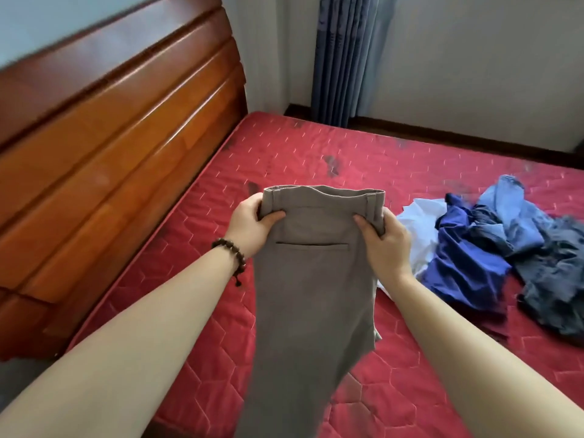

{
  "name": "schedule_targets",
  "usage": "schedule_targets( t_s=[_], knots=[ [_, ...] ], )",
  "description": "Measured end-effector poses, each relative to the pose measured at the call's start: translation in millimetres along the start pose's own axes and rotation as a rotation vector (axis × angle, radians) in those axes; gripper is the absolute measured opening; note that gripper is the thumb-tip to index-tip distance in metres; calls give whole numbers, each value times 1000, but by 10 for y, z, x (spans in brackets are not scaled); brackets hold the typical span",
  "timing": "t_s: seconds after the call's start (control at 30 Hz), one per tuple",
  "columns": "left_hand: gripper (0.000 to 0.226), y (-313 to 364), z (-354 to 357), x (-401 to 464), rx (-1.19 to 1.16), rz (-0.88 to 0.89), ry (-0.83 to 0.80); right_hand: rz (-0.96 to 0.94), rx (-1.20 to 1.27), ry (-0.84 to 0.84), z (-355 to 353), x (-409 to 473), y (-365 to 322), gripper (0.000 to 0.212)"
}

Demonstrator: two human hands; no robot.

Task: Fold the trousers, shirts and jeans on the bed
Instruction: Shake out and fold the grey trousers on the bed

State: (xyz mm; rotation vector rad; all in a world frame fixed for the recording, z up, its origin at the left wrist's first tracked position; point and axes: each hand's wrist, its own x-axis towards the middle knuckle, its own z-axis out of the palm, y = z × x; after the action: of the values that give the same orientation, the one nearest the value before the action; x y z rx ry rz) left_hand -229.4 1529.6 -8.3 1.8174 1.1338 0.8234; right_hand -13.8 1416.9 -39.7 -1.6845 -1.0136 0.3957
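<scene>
Above the near middle of the red quilted mattress [284, 147], grey trousers [313, 279] hang by the waistband between two hands. At the left corner of the band the left hand [252, 222] is curled round the cloth, thumb in front; the right hand [384, 240] pinches the right corner the same way. Behind the cloth the other fingers are hidden, and the legs run off the near edge, so their ends cannot be seen. Belt loops and a slit back pocket face me. To the right, on the mattress, lies a crumpled heap of clothes [493, 248], white, blue and dark denim, too tangled to sort out.
</scene>
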Motion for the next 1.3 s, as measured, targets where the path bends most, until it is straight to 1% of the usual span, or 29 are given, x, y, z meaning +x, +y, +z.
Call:
schedule_targets(
  t_s=[0.07,0.13,0.23,0.3,0.43,0.5,0.6,0.8,0.87,0.93,0.97,1.03,1.07,1.1,1.2,1.3],
  knots=[
    [28,-171,55,142,-3,-42,-28,12,-42,-1,129,99,145,25],
    [27,-343,120,275,6,-35,0,9,-109,13,261,217,280,29],
    [20,-678,242,505,181,49,65,20,-224,20,471,440,488,31],
    [23,-931,351,708,292,90,70,43,-273,23,628,622,678,33],
    [32,-1459,633,1257,391,142,66,87,-304,47,970,1056,1169,39],
    [34,-1733,775,1536,398,143,67,106,-312,47,1154,1258,1432,39],
    [33,-2138,965,1860,382,99,46,135,-308,15,1410,1495,1840,41],
    [29,-2827,1312,2307,324,54,-17,190,-323,-43,1788,1845,2516,36],
    [30,-3052,1456,2391,292,4,-51,228,-336,-73,1884,1908,2758,34],
    [37,-3288,1593,2440,286,-89,-92,304,-386,-145,1974,1916,3014,36],
    [46,-3413,1657,2451,300,-149,-134,353,-423,-195,2009,1900,3149,40],
    [65,-3660,1767,2427,348,-291,-255,432,-509,-310,2063,1829,3410,58],
    [70,-3776,1811,2390,383,-362,-313,453,-544,-360,2085,1772,3520,67],
    [72,-3887,1849,2333,418,-427,-361,465,-566,-398,2105,1709,3613,72],
    [69,-4144,1976,2100,447,-574,-452,516,-597,-443,2188,1506,3828,75],
    [59,-4290,2128,1964,475,-622,-420,654,-649,-445,2290,1390,3993,75]
  ],
)
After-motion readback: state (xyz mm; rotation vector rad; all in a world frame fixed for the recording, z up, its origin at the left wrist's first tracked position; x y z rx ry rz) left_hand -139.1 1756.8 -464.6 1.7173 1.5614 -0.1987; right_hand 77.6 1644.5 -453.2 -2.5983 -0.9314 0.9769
